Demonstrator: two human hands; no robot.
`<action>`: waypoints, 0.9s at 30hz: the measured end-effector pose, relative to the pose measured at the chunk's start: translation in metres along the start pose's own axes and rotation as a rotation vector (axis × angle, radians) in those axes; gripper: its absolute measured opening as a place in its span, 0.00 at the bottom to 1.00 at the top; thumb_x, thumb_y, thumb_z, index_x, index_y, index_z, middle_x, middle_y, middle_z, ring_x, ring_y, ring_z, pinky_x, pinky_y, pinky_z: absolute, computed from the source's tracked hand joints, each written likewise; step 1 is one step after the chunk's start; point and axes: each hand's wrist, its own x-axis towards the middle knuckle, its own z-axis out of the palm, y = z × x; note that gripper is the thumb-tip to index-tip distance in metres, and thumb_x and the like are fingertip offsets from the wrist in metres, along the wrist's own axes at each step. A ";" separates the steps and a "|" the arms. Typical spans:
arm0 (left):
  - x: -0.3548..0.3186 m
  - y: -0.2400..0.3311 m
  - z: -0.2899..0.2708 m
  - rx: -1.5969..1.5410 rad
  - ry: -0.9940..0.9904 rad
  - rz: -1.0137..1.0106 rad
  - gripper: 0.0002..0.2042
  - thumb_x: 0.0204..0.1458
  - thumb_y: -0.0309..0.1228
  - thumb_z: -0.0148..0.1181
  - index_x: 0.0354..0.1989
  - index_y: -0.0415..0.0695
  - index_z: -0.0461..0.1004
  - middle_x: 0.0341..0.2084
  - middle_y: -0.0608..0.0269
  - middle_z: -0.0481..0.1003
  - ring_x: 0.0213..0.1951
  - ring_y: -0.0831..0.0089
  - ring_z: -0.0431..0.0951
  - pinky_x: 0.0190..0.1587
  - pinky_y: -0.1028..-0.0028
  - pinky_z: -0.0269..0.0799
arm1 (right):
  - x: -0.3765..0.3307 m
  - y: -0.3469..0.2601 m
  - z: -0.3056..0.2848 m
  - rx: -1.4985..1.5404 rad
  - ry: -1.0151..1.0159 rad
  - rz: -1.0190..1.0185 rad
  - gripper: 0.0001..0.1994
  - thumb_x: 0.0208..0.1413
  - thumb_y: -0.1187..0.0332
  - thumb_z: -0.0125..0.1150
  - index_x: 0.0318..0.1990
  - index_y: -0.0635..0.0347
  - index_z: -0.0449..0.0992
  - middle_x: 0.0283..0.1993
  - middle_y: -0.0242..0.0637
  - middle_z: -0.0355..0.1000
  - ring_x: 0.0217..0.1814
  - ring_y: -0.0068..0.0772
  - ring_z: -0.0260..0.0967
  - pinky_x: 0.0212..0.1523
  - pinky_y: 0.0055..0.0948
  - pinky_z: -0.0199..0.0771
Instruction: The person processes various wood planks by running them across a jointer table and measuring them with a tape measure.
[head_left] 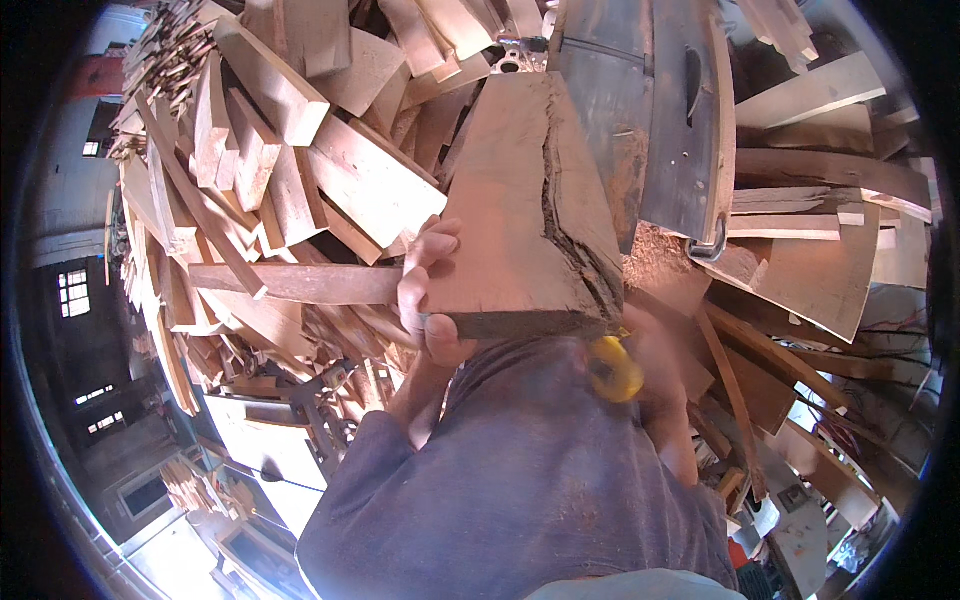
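A thick, cracked wooden board lies in front of my body, its near end toward me and its far end by a metal work surface. A long dark split runs down its right side. My left hand grips the near left corner, fingers on the edge and thumb at the end face. At the near right corner is my right hand, smeared by motion. It holds a round yellow tape measure, also blurred, close to the board's end; how its fingers lie is partly hidden.
Cut boards and offcuts are heaped at the left. Beyond the board stands a dark metal machine table with a slot and a wooden edge; sawdust lies at its near end. More planks are piled at the right.
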 end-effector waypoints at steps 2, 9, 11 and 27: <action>-0.015 0.004 0.005 -0.062 0.014 -0.087 0.27 0.67 0.53 0.46 0.72 0.58 0.61 0.65 0.49 0.64 0.68 0.51 0.62 0.72 0.46 0.51 | -0.001 0.003 0.007 -0.051 -0.093 -0.048 0.12 0.67 0.69 0.55 0.52 0.66 0.76 0.39 0.42 0.77 0.36 0.35 0.77 0.38 0.36 0.82; -0.031 0.052 0.017 -0.175 -0.055 -0.639 0.44 0.64 0.63 0.50 0.77 0.43 0.44 0.74 0.53 0.50 0.74 0.62 0.50 0.75 0.56 0.45 | -0.010 0.011 0.008 0.447 -0.058 0.104 0.25 0.68 0.53 0.54 0.63 0.63 0.69 0.53 0.53 0.75 0.44 0.49 0.80 0.44 0.52 0.83; -0.072 0.057 -0.006 -0.102 -0.171 -0.786 0.49 0.69 0.61 0.38 0.76 0.32 0.21 0.78 0.45 0.38 0.78 0.55 0.42 0.77 0.58 0.40 | -0.020 0.009 0.002 0.424 0.000 0.110 0.26 0.69 0.53 0.54 0.64 0.64 0.68 0.55 0.54 0.75 0.47 0.50 0.80 0.47 0.54 0.83; -0.079 0.055 -0.013 -0.342 0.244 -1.527 0.38 0.62 0.34 0.65 0.75 0.42 0.49 0.66 0.53 0.65 0.66 0.60 0.68 0.67 0.58 0.69 | -0.009 0.026 -0.001 -0.287 -0.052 0.133 0.19 0.61 0.57 0.63 0.49 0.63 0.77 0.42 0.29 0.70 0.42 0.21 0.66 0.42 0.24 0.67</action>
